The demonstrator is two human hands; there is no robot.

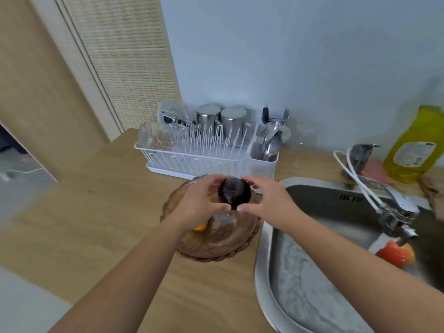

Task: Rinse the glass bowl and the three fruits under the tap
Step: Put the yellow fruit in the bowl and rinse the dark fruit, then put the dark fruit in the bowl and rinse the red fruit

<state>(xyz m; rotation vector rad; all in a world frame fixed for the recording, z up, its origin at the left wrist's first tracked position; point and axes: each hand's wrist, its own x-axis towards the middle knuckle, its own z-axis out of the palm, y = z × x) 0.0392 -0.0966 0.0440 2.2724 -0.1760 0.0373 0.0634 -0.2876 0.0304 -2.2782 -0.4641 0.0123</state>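
Pale blue wall [300, 56] backs a wooden bench [96, 236], with a woven blind [125, 56] and a light wood panel at the bench's left end. Against the wall stands a white dish rack [192, 155] with steel cups, a clear jug and a cutlery holder. At the right end a steel sink [312, 272] is set into the bench; its tap [394, 212] runs onto a red-orange fruit [396, 254] in the basin, and a yellow bottle [415, 145] stands behind. An amber glass bowl [216, 241] sits on the bench just beside the sink's left rim, with a yellow fruit [200, 227] inside. Above it, the left hand [197, 205] and right hand [266, 203] cup a dark fruit [234, 192] between their fingertips.
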